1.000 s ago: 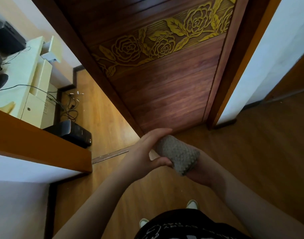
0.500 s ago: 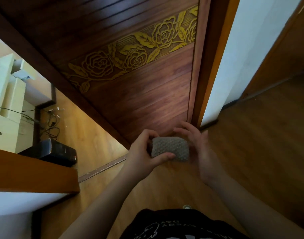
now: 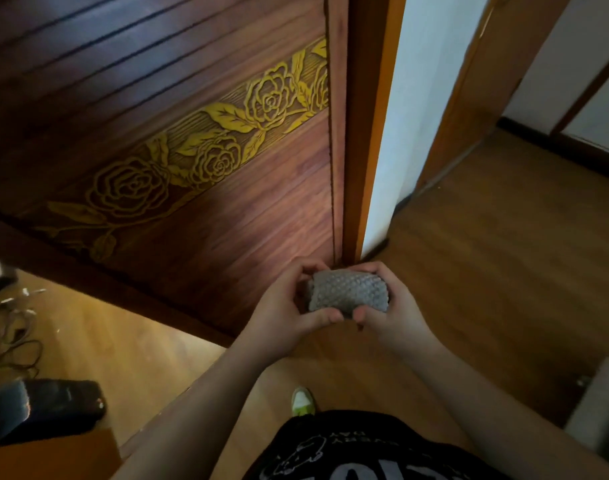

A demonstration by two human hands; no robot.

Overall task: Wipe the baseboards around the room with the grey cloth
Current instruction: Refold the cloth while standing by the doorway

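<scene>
The grey cloth point(image 3: 348, 294), folded into a compact pad, is held in front of the body, well above the floor, between both hands. The left hand point(image 3: 289, 306) is curled round its left end, thumb across the near edge. The right hand point(image 3: 393, 306) is curled round its right end, thumb tip meeting the left thumb below the cloth. The pad's long axis runs left to right.

The relation that matters: the nearest baseboard point(image 3: 375, 249), a short dark strip at the foot of the white wall point(image 3: 396, 133), lies beyond the cloth and slightly to its right, down at floor level. The right hand is judged the nearer one. No wiping contact is made yet; the cloth and baseboard are well apart.

Around the cloth: the carved wooden door point(image 3: 192, 168) stands beyond it and to its left, with the door frame point(image 3: 362, 133) directly beyond it, between door and wall. A further dark baseboard point(image 3: 552, 147) is seen far right of the cloth. A black box point(image 3: 54, 407) and loose cables point(image 3: 15, 341) lie on the floor far to its left, clear of the path. Nothing is seen to block the descent to the near strip, though a crouch is likely needed.
</scene>
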